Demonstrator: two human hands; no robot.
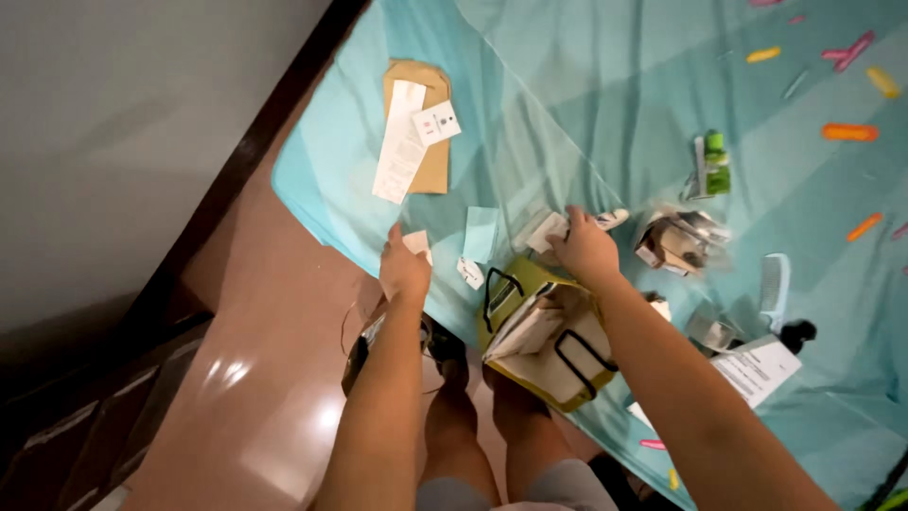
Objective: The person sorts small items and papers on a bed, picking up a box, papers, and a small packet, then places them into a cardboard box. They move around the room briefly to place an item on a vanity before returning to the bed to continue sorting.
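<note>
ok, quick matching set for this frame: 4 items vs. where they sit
Items:
1 brown envelope
2 green bottle
3 paper bag
4 comb

Places:
A under the right forearm, at the sheet's near edge
B far left on the sheet, under a receipt
C right of the clear packet
D past the clear packet

Pairs: 1-B, 2-D, 3-A, 4-C

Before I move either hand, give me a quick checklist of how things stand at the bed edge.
1. Left hand has a grip on the small white card: ok.
2. Right hand is on the white item: ok; closed grip: cannot tell.
3. Yellow-green paper bag is open: ok.
4. Bag fully supported on the teal bedsheet: not ok, it overhangs the edge.
5. Brown envelope lies flat, apart from both hands: ok.
</note>
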